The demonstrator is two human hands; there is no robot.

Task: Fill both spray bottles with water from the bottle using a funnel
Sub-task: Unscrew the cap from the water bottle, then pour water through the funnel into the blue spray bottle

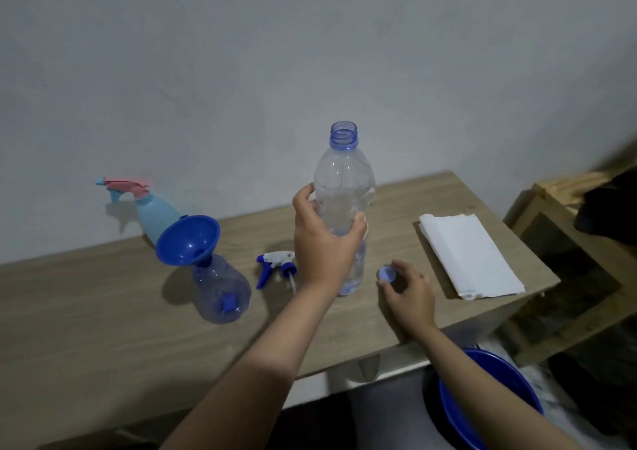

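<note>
The left hand (324,242) has its fingers (305,196) wrapped round the middle of the uncapped water bottle (344,187), which stands upright on the counter (103,329). The right hand (408,292) pinches the bottle's cap (386,273) just beside its base. Left of the bottle lies a spray head (275,265); further left, a blue funnel (188,239) sits in the clear spray bottle (220,291), with the light-blue spray bottle (155,213) behind. Folded white paper (468,253) lies to the right.

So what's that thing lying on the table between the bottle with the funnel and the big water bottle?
In the head view, a white-and-blue spray trigger head lies there, unscrewed, on the table.
</note>
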